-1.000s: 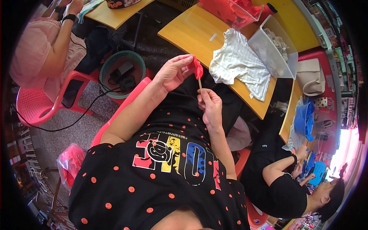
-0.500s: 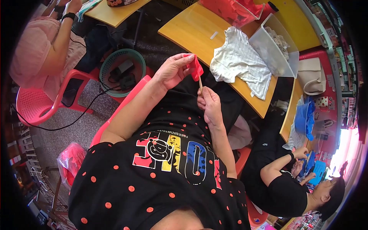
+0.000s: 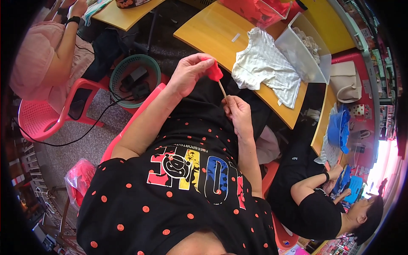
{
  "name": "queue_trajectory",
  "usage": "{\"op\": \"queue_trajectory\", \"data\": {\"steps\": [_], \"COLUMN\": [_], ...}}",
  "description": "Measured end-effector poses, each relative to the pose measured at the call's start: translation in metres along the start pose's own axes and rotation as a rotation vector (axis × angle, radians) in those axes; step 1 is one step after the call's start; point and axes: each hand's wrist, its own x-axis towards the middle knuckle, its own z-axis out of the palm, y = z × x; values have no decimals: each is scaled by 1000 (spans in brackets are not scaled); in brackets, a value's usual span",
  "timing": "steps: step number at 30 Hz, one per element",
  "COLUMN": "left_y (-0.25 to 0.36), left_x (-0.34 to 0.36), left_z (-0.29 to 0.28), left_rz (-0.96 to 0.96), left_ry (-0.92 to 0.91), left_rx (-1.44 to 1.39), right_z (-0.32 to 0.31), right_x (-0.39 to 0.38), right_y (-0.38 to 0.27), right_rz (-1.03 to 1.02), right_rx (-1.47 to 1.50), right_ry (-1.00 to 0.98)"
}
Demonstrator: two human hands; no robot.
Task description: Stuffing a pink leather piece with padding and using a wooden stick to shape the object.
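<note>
My left hand pinches a small piece of red cloth above my lap. A thin pale wooden stick runs from the cloth down to my right hand, whose fingers grip its lower end. Whether the stick's tip is inside the cloth or behind it is hidden. Beyond both hands, a white sleeveless garment lies on the yellow wooden table.
Bins of red pieces and pale material stand behind. A green basket with black devices is at left. A person in pink sits left; one in black works at right beside a blue container.
My left hand has moved slightly up and left with the red cloth. My right hand has shifted right with the stick, which is more slanted and shows more length below the cloth.
</note>
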Motion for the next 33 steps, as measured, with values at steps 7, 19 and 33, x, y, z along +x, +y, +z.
{"op": "queue_trajectory", "data": {"steps": [7, 19, 33], "left_y": [-1, 12, 22], "left_x": [-15, -10, -10], "left_z": [31, 25, 23], "left_rz": [653, 145, -116], "left_ry": [-380, -109, -71], "left_rx": [962, 140, 364], "right_z": [-11, 0, -1], "right_x": [-2, -17, -12], "right_y": [-7, -20, -17], "right_rz": [-153, -462, -562], "right_rx": [-218, -499, -590], "right_ry": [249, 307, 284]}}
